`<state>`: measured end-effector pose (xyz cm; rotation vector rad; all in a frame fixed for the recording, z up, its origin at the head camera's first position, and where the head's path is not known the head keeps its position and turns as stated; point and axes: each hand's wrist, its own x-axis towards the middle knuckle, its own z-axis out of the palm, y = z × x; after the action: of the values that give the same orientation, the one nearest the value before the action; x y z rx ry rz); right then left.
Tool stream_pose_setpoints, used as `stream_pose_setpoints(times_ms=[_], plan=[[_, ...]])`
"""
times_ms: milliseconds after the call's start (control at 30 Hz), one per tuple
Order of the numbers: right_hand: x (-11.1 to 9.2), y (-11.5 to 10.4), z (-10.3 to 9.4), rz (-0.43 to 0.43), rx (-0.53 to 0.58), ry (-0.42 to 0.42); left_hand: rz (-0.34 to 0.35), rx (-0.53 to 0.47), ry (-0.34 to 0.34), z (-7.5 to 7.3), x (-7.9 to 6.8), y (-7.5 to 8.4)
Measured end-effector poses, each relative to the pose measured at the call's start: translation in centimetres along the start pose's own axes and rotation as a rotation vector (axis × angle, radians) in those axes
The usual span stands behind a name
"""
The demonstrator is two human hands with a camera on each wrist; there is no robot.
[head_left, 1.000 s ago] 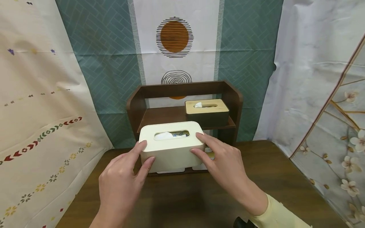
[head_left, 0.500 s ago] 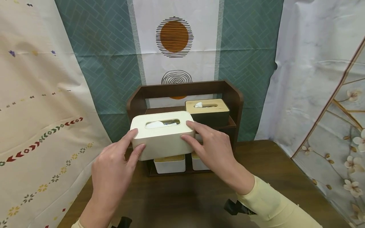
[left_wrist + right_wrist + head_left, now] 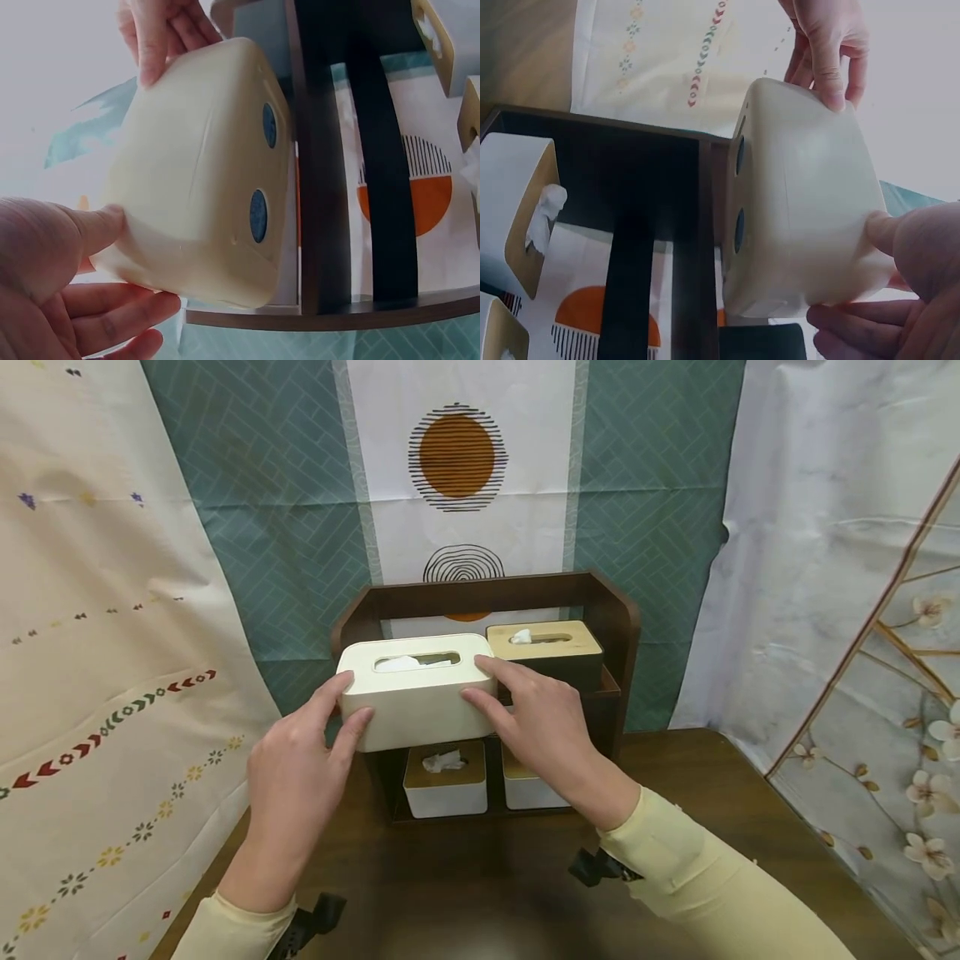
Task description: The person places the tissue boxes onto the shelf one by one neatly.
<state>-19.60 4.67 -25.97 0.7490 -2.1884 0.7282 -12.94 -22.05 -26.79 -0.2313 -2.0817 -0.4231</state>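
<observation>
A cream tissue box (image 3: 420, 714) with an oval slot and white tissue inside is held level before the left part of the upper shelf. My left hand (image 3: 300, 756) grips its left end, thumb on the front face and fingers at the top edge and end. At the opposite end my right hand (image 3: 536, 722) holds it likewise. Two round blue pads show on the underside of the tissue box (image 3: 195, 165) in the left wrist view. Whether it touches the shelf board cannot be told.
A dark brown two-tier shelf (image 3: 480, 595) stands on the wooden table (image 3: 480, 877). On its upper tier, at right, sits a black tissue box (image 3: 555, 670) with a wooden lid. Below are two white tissue boxes with wooden lids, one left (image 3: 446, 800) and one right (image 3: 532, 793).
Both hands have raised the cream tissue box and carried it leftward, from low in front of the shelf to upper-tier height. The white boxes below have come into fuller view.
</observation>
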Motion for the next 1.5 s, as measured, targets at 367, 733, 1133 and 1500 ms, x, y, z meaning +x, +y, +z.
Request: stream_pose_setpoints(times_ms=[367,733,1133,1500], plan=[[1.7,0.3,1.1,0.035,-0.029,-0.064,-0.036,-0.043,-0.01,1.7,0.8,-1.5],[2.4,0.7,2.0,0.042,-0.095,-0.083,-0.093,-0.057,-0.063,3.4,1.3,-2.4],[3.1,0.9,2.3,0.003,-0.206,-0.078,-0.038,-0.009,-0.026,4.8,1.8,-2.6],[3.6,1.8,2.3,-0.075,-0.311,-0.045,0.021,0.054,0.025,6.2,1.6,-2.9]])
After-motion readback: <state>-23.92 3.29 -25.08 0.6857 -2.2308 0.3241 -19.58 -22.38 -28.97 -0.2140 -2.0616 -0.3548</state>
